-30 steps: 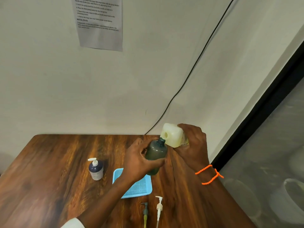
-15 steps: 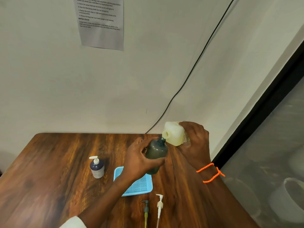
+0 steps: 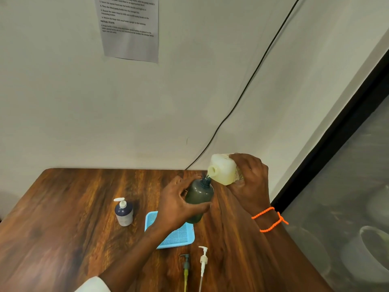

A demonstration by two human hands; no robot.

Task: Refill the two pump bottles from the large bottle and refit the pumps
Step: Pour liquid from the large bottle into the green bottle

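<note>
the left hand [image 3: 179,205] reaches in from 7 o'clock, fingers and thumb curled in a grip. the right hand [image 3: 250,182] comes from 5 o'clock, wrist bent, fingers wrapped, its grip tipped toward 9 o'clock.

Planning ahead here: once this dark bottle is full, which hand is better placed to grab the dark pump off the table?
Probably the left hand: the right hand holds the tilted large bottle. The dark pump lies below the dark bottle.
</note>
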